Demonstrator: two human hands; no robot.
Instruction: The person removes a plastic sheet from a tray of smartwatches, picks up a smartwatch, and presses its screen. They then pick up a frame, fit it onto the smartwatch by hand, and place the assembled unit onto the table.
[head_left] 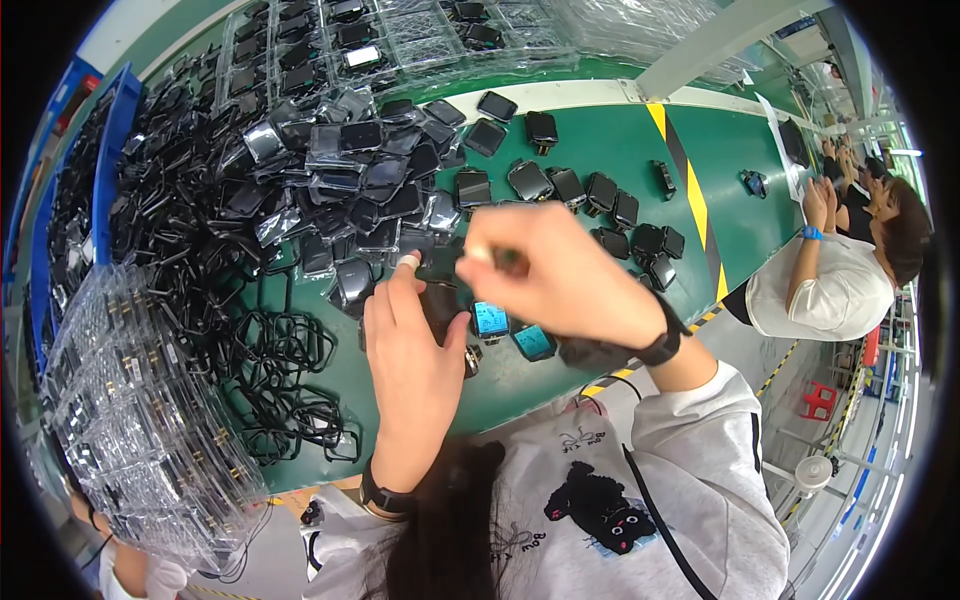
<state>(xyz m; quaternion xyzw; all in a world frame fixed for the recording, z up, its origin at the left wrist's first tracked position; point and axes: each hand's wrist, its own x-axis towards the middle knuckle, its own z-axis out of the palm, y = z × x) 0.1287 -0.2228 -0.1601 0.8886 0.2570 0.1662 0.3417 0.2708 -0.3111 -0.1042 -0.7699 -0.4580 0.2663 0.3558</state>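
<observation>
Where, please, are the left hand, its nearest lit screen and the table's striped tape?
Left hand (413, 345): head view, its back.
Lit screen (491, 319): head view, middle.
Striped tape (697, 208): head view, yellow stripe.

- From the hands, the heap of wrapped screens (385, 175) lay at 11 o'clock on the table (740, 215).
- A unit (441, 303) sat between the thumb and fingers of the left hand (412, 365).
- Two watches (491, 318) lay about 7 o'clock of the right hand (560, 260).
- Loose watch units (601, 191) spread at 1 to 2 o'clock, short of the tape strip (690, 190).
- Frames (290, 385) lay at 8 o'clock, with stacked trays (150, 430) beyond.
- A bin (112, 150) stood at 10 o'clock.
- A co-worker (830, 290) was at 3 o'clock, past the table.
</observation>
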